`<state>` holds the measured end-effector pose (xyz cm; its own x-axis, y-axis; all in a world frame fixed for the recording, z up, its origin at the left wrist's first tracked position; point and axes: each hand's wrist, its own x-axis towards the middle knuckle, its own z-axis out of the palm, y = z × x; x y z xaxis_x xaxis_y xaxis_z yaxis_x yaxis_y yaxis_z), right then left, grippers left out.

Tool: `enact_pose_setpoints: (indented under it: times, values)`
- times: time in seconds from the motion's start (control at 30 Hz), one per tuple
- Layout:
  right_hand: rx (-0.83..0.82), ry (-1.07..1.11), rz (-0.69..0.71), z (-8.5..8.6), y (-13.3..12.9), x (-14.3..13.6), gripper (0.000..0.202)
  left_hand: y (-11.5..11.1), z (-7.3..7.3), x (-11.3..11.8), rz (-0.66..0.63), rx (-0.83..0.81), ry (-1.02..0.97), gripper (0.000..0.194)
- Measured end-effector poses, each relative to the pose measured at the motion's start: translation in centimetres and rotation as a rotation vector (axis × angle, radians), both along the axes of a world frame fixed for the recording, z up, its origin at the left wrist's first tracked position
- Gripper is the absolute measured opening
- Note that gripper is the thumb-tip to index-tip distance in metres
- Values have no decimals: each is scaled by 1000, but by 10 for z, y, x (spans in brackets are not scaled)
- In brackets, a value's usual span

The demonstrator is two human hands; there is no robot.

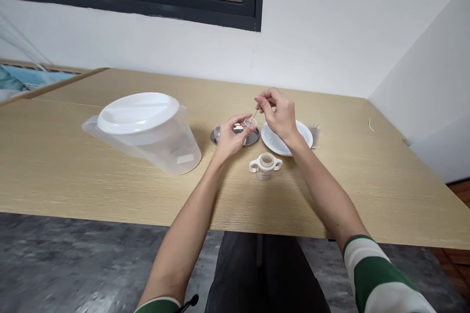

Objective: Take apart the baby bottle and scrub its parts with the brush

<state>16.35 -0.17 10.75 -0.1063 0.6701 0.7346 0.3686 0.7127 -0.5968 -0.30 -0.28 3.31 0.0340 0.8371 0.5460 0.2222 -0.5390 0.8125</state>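
My left hand [233, 138] is closed on a small clear round piece with a ring-shaped rim [250, 122], held above a shiny metal tray [253, 141]. Pinched between the fingertips of my right hand [277, 110] is a thin stick [254, 114], slanting down to the round piece; its lower tip is too small to make out. Part of another clear object [217, 132] shows on the tray, left of my left hand. Under my right wrist lies a white plate [307, 139]. Nearer me, a small bottle with two white handles [266, 162] stands upright, its top uncovered.
A large translucent pitcher with a white lid [147, 132] stands on the left of the wooden table [110, 190]. Some greyish bristly material [315, 136] lies beside the plate. A thin pale strip [371, 125] is at the far right. Behind the table rises a white wall.
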Motion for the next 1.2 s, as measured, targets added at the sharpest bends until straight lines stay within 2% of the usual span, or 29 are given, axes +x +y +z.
enact_pose_setpoints:
  times: [0.47, 0.63, 0.8, 1.03, 1.2]
  values:
    - [-89, -127, 3, -3, -2, -8, 16, 2, -6, 5, -36, 13, 14, 50]
    - [-115, -203, -24, -7, 0, -10, 14, 2, -3, 4, -31, 15, -17, 58]
    - [-106, -255, -85, -9, -1, -14, 14, 4, -4, 3, -23, 46, -15, 57]
    - [-96, -268, -92, -3, -4, -13, 13, 1, -1, 2, -27, 16, -40, 57]
    - [-85, -280, -77, 0, -6, -12, 15, -2, 3, 2, -25, 35, 29, 53]
